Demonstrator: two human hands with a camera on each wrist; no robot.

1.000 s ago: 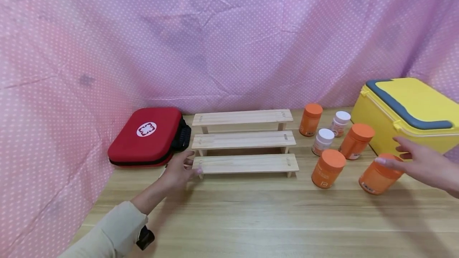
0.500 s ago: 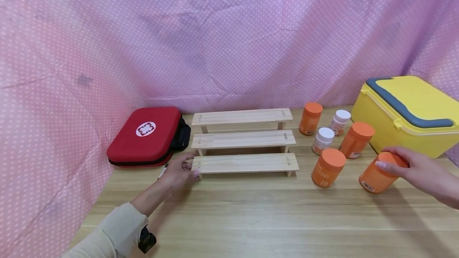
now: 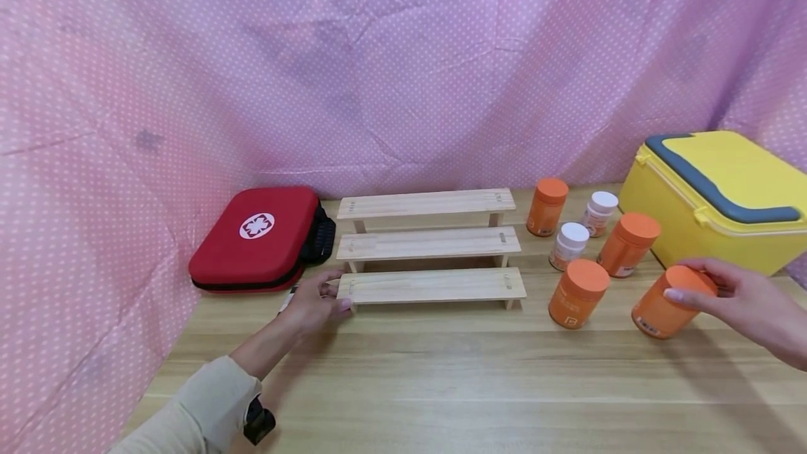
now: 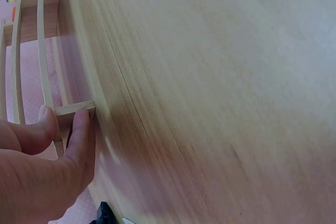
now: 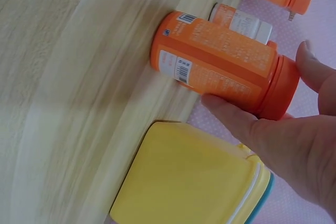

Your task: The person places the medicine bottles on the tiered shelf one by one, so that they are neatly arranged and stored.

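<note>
Worktop (image 3: 441,391), right side: right hand (image 3: 740,300) partly open, thumb and fingers curved round the upper part of the rightmost orange jar (image 3: 660,312), just in front of the yellow box (image 3: 677,219) at the back right corner. Left hand (image 3: 310,308) nearly closed, pinching the front wooden shelf (image 3: 435,286) at its left end, near the red case (image 3: 252,254) along the left edge.
</note>
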